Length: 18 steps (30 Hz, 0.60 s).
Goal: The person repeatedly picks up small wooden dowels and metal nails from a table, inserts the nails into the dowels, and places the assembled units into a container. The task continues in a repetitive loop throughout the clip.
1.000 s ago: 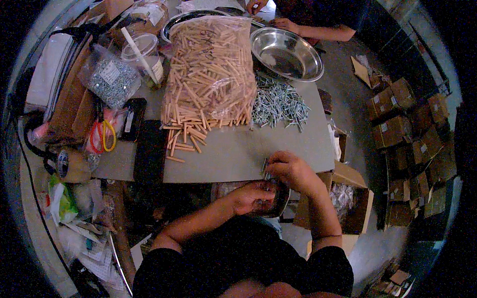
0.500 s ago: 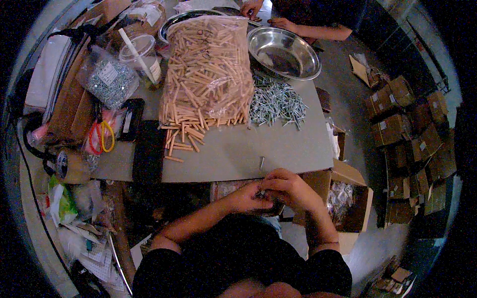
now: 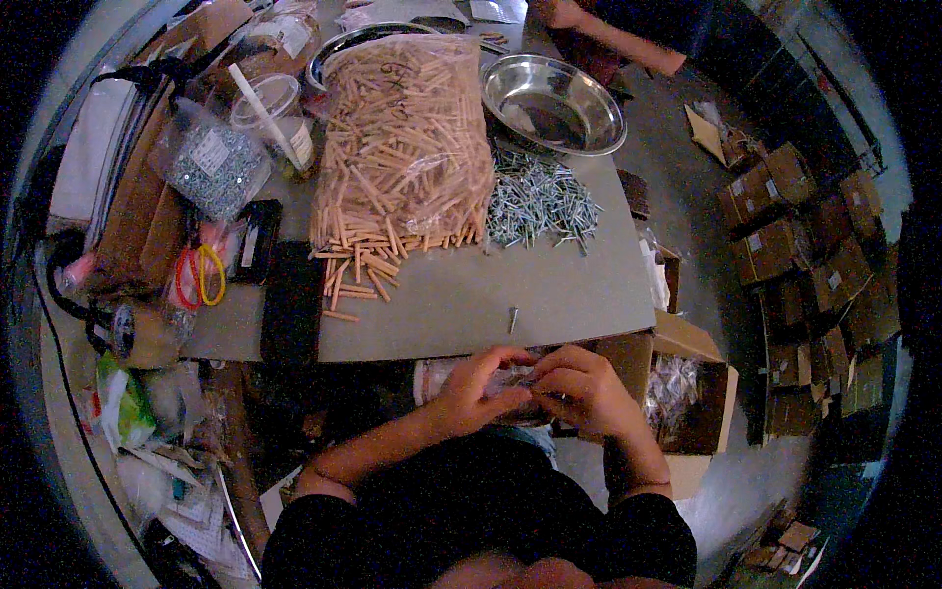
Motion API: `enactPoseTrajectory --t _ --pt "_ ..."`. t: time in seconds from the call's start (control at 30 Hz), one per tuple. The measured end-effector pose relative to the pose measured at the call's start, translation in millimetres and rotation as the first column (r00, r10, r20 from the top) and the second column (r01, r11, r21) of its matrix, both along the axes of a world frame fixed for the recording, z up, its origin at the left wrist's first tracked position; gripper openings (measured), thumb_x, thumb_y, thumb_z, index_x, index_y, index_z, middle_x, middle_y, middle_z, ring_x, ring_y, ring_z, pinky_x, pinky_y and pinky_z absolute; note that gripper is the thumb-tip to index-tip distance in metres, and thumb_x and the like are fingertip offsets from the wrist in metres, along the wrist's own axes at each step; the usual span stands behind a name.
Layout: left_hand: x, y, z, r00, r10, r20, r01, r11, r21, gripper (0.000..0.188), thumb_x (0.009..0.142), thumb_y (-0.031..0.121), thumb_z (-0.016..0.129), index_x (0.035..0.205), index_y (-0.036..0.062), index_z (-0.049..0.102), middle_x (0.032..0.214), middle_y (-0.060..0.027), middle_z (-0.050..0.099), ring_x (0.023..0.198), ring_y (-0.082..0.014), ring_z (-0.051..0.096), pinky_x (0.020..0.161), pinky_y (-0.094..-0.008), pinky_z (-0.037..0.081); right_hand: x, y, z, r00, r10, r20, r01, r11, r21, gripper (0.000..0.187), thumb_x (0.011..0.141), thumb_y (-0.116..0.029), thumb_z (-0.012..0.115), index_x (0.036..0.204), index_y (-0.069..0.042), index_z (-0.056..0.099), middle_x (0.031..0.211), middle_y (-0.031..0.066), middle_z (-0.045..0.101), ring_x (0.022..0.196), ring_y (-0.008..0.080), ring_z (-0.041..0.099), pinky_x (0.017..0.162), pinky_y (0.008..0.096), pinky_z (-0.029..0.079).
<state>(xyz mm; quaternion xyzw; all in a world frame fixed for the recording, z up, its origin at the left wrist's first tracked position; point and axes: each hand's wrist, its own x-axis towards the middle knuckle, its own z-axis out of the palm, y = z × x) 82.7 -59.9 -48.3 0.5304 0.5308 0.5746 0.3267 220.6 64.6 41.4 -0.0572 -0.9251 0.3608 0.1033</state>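
Both hands meet just in front of the table's near edge. My left hand (image 3: 475, 393) is curled, its thumb and fingers round what looks like a small clear plastic bag (image 3: 509, 380). My right hand (image 3: 586, 391) pinches at the bag's right side, its fingertips close to the left ones. What the bag contains is too blurred to tell. A single screw (image 3: 513, 319) lies on the table just beyond the hands. Farther back are a pile of silvery screws (image 3: 545, 201) and a large clear bag of wooden dowels (image 3: 402, 147), with loose dowels (image 3: 358, 275) spilling from its near end.
A steel bowl (image 3: 554, 103) stands behind the screws. At left are a bag of small metal parts (image 3: 211, 162), a plastic cup (image 3: 270, 108) and coloured bands (image 3: 199, 275). An open carton (image 3: 692, 393) of clear packets sits right; stacked cartons (image 3: 775, 250) stand beyond. Another person's arm (image 3: 618, 39) reaches in.
My hands have drawn slightly apart, showing clear plastic between them. The other person's hands have moved off the area by the steel bowl. The view has shifted slightly.
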Motion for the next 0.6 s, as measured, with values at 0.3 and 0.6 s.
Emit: enactPoseTrajectory --t 0.3,0.6 --pt "1.0 -2.6 4.9 0.982 0.074 -0.171 -0.057 0.993 0.102 0.009 0.081 0.008 0.060 0.086 0.0016 0.055 0.085 -0.0148 0.059 0.080 -0.0321 0.056 0.073 -0.0391 0.045 6.9 -7.6 -30.2 0.990 -0.137 0.035 0.141 0.982 -0.125 0.016 0.071 -0.004 0.067 0.083 -0.004 0.057 0.075 0.0092 0.059 0.072 0.0280 0.057 0.065 0.0348 0.046" --pt "6.6 0.7 -7.5 0.986 -0.031 -0.165 0.013 0.994 -0.107 0.012 0.083 0.013 0.058 0.089 0.0020 0.056 0.085 -0.0139 0.059 0.081 -0.0314 0.057 0.074 -0.0406 0.045 59.3 12.3 -37.7 0.934 -0.334 0.126 0.340 0.940 -0.033 0.011 0.071 -0.005 0.068 0.073 -0.004 0.058 0.070 0.0090 0.055 0.068 0.0258 0.054 0.061 0.0339 0.043"
